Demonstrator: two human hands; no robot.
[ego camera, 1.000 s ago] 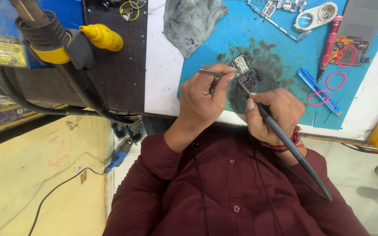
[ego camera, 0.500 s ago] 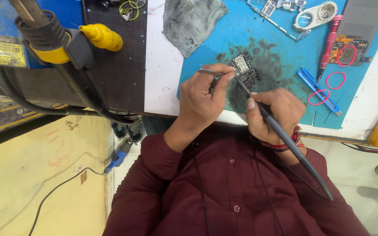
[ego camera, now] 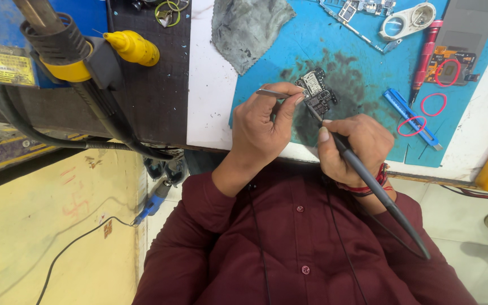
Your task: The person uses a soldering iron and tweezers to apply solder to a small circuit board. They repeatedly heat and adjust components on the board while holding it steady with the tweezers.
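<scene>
A small dark circuit board (ego camera: 316, 85) lies on a stained blue work mat (ego camera: 362, 107). My left hand (ego camera: 261, 127) pinches thin metal tweezers (ego camera: 272, 92), and their tips meet the board's near edge. My right hand (ego camera: 357, 147) grips a grey soldering iron (ego camera: 379, 192) like a pen. Its tip touches the board right beside the tweezers. The iron's cable trails back over my maroon shirt (ego camera: 300, 248).
On the mat lie a grey cloth (ego camera: 249, 28), a red screwdriver (ego camera: 425, 56), a blue cutter (ego camera: 410, 116), red rubber bands (ego camera: 435, 104), a white loupe (ego camera: 408, 21) and another board (ego camera: 453, 65). A yellow-tipped tool (ego camera: 134, 48) and a black hose (ego camera: 103, 121) sit at left.
</scene>
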